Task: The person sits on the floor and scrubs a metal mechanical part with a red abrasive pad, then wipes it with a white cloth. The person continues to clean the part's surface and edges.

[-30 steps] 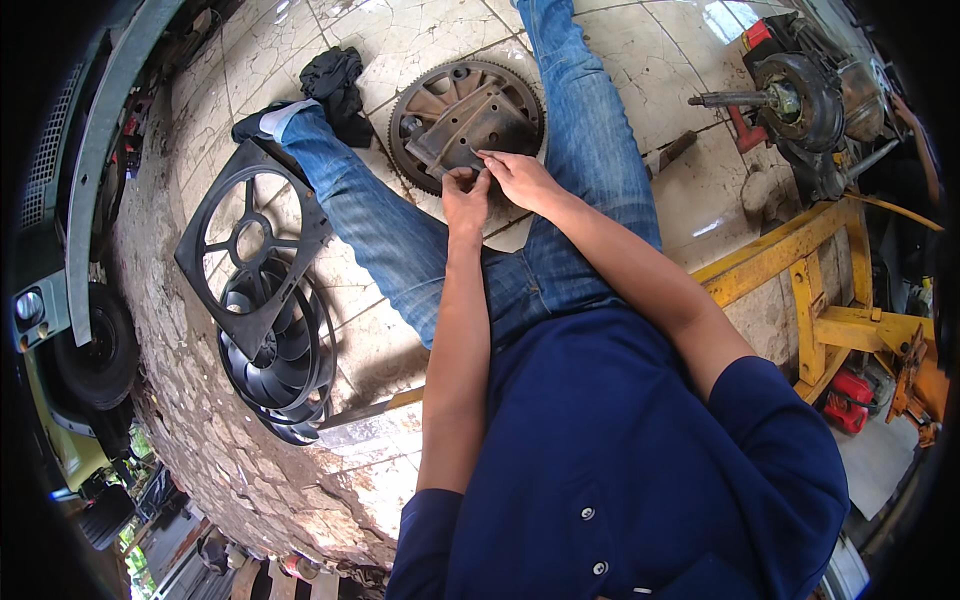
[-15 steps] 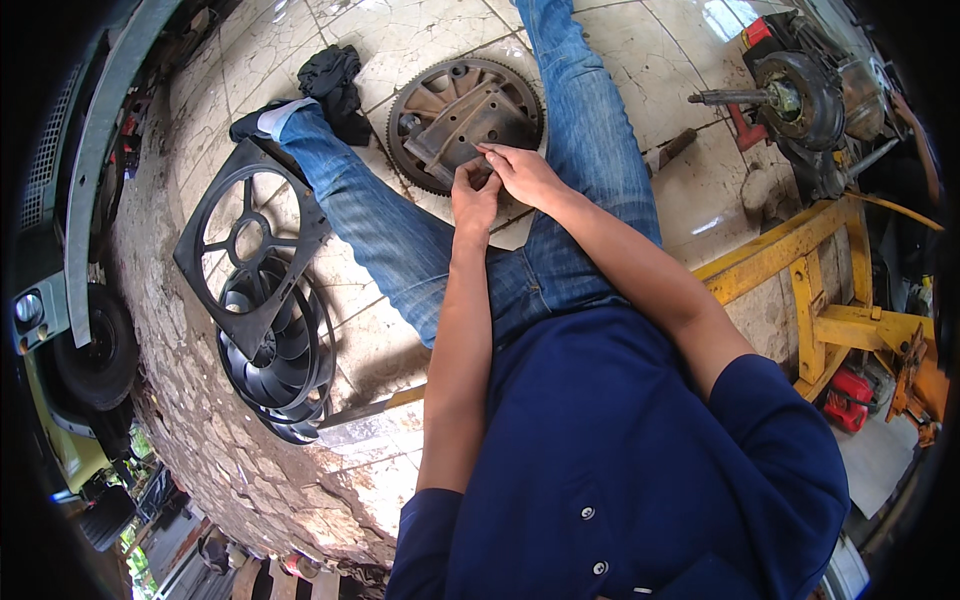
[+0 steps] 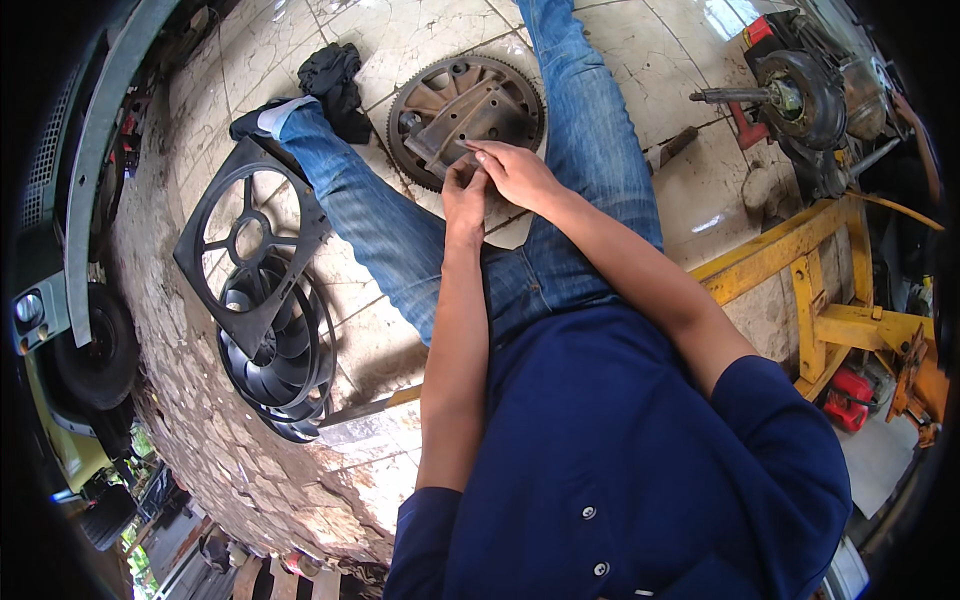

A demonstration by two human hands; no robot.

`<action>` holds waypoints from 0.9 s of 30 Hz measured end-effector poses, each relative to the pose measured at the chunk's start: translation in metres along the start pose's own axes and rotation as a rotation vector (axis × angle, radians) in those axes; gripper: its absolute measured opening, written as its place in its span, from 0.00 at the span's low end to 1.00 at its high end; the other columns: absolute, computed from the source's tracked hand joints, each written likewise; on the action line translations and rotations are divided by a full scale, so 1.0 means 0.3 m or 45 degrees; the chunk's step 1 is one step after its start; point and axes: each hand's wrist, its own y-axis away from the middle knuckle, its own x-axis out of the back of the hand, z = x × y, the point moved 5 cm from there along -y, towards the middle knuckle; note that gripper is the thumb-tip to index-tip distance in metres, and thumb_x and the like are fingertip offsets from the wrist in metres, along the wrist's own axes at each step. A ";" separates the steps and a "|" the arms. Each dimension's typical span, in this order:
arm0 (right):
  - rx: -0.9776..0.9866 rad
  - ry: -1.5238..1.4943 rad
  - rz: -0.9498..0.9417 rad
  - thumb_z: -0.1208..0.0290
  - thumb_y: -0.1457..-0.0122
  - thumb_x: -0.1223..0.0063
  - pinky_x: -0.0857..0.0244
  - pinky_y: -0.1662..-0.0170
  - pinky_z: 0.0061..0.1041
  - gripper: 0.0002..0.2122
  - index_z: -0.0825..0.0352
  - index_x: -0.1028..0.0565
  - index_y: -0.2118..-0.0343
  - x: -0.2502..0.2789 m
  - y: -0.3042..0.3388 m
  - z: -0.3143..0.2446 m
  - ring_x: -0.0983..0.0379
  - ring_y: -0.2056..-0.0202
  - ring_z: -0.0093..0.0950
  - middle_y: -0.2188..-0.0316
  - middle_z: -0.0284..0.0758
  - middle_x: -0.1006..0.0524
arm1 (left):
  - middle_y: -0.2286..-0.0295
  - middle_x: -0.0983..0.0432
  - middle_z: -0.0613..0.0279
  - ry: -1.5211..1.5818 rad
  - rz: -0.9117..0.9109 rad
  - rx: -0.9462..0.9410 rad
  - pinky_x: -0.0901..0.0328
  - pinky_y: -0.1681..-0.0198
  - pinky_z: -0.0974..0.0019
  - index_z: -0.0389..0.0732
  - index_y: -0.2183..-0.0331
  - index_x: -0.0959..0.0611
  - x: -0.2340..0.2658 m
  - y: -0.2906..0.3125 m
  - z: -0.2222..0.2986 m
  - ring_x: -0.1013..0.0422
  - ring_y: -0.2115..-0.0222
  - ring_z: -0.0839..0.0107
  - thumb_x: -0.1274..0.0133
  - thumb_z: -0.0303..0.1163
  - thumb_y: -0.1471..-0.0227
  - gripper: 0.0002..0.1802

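Note:
A rusty toothed flywheel (image 3: 403,108) lies on the tiled floor between my spread legs. On top of it rests a brown flat metal bracket (image 3: 490,118) with several holes. Over the bracket's near edge my two hands meet. My left hand (image 3: 465,205) is closed, its fingertips pinched together at the bracket's near left corner. Beside it my right hand (image 3: 516,176) is closed too, fingers pressed together and pointing left along that edge, fingertips against the left hand's. Whatever lies between the fingertips is small and hidden.
A black fan shroud (image 3: 232,318) and a black radiator fan (image 3: 285,365) lie left of my leg. A dark cloth (image 3: 330,80) sits by my left foot. At right are a shafted machine part (image 3: 805,100), a red tool (image 3: 745,125) and a yellow metal frame (image 3: 770,250).
Both hands have shifted slightly left, still together at the bracket's near edge. The flywheel and bracket have stayed in place.

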 end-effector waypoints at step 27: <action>-0.329 -0.088 -0.088 0.60 0.35 0.61 0.34 0.51 0.37 0.17 0.61 0.26 0.49 -0.017 0.001 0.095 0.28 0.53 0.45 0.57 0.47 0.24 | 0.62 0.25 0.51 -0.459 0.043 -0.198 0.32 0.57 0.65 0.34 0.52 0.29 -0.029 0.034 0.037 0.28 0.60 0.65 0.42 0.27 0.49 0.23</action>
